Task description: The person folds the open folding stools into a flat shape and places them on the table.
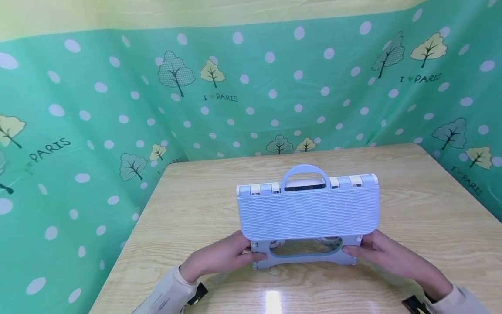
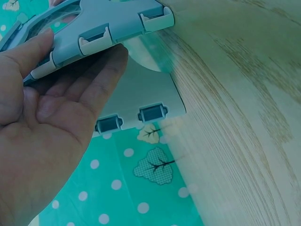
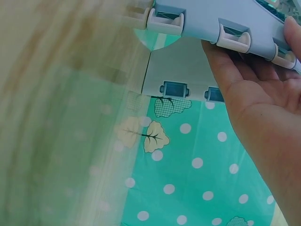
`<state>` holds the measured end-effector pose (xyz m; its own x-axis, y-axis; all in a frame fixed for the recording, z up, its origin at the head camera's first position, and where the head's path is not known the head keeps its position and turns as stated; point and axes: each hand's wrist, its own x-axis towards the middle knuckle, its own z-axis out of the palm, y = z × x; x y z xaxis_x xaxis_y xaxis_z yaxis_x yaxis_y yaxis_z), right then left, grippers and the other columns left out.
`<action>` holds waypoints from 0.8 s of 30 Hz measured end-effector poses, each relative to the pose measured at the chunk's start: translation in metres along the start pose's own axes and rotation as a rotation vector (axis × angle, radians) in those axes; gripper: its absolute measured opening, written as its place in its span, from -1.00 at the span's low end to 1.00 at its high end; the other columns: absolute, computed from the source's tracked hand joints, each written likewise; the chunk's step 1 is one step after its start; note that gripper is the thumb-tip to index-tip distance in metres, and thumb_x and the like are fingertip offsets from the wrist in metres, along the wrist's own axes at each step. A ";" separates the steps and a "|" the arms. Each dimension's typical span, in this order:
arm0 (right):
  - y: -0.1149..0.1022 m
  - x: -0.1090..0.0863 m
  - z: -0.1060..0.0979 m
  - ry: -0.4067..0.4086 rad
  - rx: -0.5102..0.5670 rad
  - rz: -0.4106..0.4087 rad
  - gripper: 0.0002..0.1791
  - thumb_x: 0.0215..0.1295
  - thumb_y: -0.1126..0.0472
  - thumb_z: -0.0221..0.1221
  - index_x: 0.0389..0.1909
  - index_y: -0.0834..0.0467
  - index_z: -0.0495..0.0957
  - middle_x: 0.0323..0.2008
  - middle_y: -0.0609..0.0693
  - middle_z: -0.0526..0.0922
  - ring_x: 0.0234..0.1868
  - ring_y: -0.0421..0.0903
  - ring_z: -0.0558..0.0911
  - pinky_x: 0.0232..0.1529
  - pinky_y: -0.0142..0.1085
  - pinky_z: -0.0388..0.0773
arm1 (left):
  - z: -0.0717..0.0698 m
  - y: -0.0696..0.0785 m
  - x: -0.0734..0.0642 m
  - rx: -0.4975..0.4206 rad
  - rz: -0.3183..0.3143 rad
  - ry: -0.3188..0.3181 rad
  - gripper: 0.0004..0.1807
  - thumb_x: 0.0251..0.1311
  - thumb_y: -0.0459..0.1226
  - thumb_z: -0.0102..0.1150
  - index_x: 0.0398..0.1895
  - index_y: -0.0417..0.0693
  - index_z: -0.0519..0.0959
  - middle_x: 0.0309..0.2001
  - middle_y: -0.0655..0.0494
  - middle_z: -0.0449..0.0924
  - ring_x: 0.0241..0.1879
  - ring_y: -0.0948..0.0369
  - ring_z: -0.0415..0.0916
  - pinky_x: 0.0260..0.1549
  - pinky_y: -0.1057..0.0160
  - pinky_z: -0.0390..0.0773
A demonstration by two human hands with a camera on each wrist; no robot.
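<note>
A light blue plastic folding step stool with a woven-textured top stands partly folded, its arched handle raised at the far edge. My left hand grips the left end of the near leg panel, thumb on its front. On the right end, my right hand holds the same panel in a like way. Both wrist views show the fingers reaching behind this panel, between it and the other leg panel. White hinge pieces line the near panel's edge. The textured top hides part of both hands in the head view.
The stool is over a light wood-grain table. A green polka-dot curtain with printed trees hangs behind and along both sides. Dark straps show at the cuffs of both pale sleeves.
</note>
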<state>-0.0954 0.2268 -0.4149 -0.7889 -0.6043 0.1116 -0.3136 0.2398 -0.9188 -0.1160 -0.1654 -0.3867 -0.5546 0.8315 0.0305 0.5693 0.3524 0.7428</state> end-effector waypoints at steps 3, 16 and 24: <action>0.000 0.000 0.000 -0.001 0.002 0.002 -0.32 0.49 0.29 0.07 0.53 -0.01 0.04 0.38 -0.36 0.27 0.32 -0.43 0.32 0.13 -0.46 0.47 | 0.001 -0.001 0.000 -0.005 0.004 0.005 -0.31 0.48 -0.16 0.03 0.57 0.26 0.00 0.45 0.25 0.21 0.32 0.29 0.31 0.23 0.24 0.43; -0.001 0.000 0.002 0.005 -0.011 0.010 -0.31 0.49 0.28 0.08 0.52 0.00 0.03 0.36 -0.38 0.26 0.31 -0.44 0.31 0.12 -0.47 0.46 | 0.001 0.000 0.000 0.003 0.011 0.009 -0.32 0.48 -0.18 0.04 0.56 0.24 0.02 0.43 0.24 0.25 0.25 0.30 0.36 0.18 0.26 0.46; 0.001 0.000 0.001 0.003 -0.024 -0.016 -0.32 0.49 0.31 0.08 0.52 0.00 0.04 0.36 -0.37 0.28 0.31 -0.42 0.33 0.11 -0.46 0.47 | 0.000 -0.001 0.000 -0.002 0.008 0.011 -0.34 0.48 -0.18 0.04 0.55 0.24 0.05 0.40 0.26 0.28 0.19 0.32 0.38 0.12 0.28 0.48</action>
<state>-0.0950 0.2257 -0.4158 -0.7851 -0.6061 0.1276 -0.3391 0.2482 -0.9074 -0.1165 -0.1659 -0.3871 -0.5566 0.8297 0.0438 0.5728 0.3450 0.7436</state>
